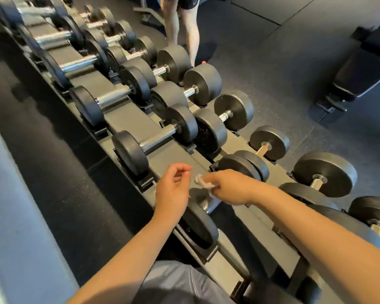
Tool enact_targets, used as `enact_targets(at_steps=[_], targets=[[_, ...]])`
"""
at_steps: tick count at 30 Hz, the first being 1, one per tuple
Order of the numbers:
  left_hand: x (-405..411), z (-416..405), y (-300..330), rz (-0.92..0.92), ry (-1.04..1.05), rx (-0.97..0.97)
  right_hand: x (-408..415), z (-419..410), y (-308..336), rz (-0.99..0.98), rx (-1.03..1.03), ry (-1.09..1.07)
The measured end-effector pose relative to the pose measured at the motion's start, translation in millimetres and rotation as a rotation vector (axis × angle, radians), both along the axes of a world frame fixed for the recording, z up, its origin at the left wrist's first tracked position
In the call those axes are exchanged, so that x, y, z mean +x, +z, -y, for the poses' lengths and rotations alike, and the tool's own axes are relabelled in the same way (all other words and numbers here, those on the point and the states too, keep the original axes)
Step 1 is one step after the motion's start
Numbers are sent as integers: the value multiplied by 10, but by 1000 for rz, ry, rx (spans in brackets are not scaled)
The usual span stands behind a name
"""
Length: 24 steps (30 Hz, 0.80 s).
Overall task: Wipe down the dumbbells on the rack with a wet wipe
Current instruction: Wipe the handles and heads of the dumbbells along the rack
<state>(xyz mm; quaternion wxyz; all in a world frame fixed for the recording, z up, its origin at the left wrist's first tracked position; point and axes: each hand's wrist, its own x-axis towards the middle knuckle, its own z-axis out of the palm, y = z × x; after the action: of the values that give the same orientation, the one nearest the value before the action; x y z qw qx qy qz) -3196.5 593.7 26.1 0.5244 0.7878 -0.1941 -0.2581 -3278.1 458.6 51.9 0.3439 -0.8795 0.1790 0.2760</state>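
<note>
My right hand pinches the crumpled wet wipe at lower centre of the frame; my left hand, fingers loosely curled, holds nothing. The nearest dumbbell lies directly beneath the wipe, apparently not touching, its chrome handle running lower left to upper right on the rack. My right grip is nearer.

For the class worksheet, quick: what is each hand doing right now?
Left hand: open, fingers loosely curled, holding nothing.
Right hand: gripping the wipe.
</note>
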Motion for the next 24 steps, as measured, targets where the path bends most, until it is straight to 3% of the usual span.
enact_targets(at_steps=[5, 9, 12, 15, 18, 21, 24], targets=[[627, -348, 228, 252, -46, -38, 239, 142, -27, 305, -127, -402], [1399, -378, 216, 479, -93, -48, 886, 84, 69, 385, 158, -656], [1986, -284, 81, 467, -221, -29, 1499, -22, -15, 388, 186, -708], [2339, -161, -33, 480, -425, -31, 1938, -140, -151, 425, -65, -701], [2413, -58, -170, 420, -622, -59, 2070, -224, -160, 488, -212, -890], [2374, -21, -289, 410, -569, -113, 2076, -352, -281, 445, -299, -1089], [2390, -24, -329, 414, -582, -164, 1994, -474, -465, 353, -314, -1071]])
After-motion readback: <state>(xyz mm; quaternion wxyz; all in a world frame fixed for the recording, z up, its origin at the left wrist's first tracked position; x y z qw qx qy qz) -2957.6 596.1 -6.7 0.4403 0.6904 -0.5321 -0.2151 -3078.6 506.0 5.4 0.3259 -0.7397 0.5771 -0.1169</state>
